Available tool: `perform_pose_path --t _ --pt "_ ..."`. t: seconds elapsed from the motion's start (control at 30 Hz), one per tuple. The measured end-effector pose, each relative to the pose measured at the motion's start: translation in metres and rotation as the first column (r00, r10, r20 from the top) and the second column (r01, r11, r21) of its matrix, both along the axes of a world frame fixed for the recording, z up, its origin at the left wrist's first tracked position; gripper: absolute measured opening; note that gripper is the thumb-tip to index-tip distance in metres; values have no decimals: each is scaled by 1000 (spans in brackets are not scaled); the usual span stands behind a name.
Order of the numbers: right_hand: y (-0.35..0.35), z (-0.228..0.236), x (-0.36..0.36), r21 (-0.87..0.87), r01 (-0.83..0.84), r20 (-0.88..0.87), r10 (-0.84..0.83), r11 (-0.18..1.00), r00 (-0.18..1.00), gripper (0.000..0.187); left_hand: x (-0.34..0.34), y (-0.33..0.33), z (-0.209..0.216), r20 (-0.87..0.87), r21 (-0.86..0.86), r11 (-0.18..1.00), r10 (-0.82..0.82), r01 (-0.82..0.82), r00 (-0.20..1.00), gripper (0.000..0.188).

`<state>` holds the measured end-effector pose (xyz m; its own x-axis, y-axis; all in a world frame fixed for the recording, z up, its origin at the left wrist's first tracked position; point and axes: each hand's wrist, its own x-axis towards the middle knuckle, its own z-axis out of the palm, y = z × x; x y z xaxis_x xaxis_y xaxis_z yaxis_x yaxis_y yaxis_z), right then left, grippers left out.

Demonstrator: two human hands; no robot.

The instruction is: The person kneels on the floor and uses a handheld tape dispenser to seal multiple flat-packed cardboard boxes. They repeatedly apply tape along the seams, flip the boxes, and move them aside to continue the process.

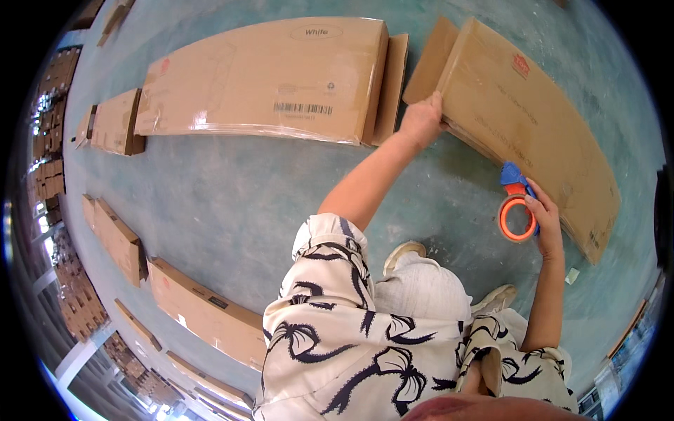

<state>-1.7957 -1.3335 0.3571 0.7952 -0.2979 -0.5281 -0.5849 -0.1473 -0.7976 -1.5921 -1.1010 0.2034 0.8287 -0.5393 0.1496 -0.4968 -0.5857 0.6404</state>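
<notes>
A long flat cardboard box [523, 112] lies on the floor at the right, with an end flap [430, 62] sticking out at its far left end. My left hand [423, 121] is closed on the near corner of this box, beside the flap; its fingertips are partly hidden. In my right hand [548, 216] is a blue and orange tape dispenser [515, 188] carrying a roll of tape, held over the near long edge of the same box. The dispenser's blue head points away from me.
Left of my box lies another long cardboard box [260, 77], with smaller-looking boxes [114, 123] beyond it. More long boxes [203, 305] rest on the greenish floor [246, 189] at the left. Stacked cartons [77, 295] line the far left. A small paper scrap [572, 276] lies near my right forearm.
</notes>
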Motion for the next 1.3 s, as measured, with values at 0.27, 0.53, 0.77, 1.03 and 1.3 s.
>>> perform_pose_path --t 0.27,0.53,0.77,1.03,1.3 --pt "-10 -14 -12 -94 32 -70 -39 995 997 60 -122 -56 -21 6 -47 986 -159 159 987 64" --pt "-19 21 -33 -373 90 -108 -140 923 984 71 -132 -42 3 482 12 895 -396 446 781 52" --pt "38 3 -5 -741 -203 -226 46 640 973 66 -144 -41 -5 527 -116 888 -325 445 785 27" --pt "100 -36 -134 -681 -241 -314 22 692 949 68 -133 -36 9 534 -68 886 -356 459 767 26" --pt "34 -51 -43 -392 -297 -452 99 871 886 57 -139 -56 61 171 261 814 -568 519 805 46"
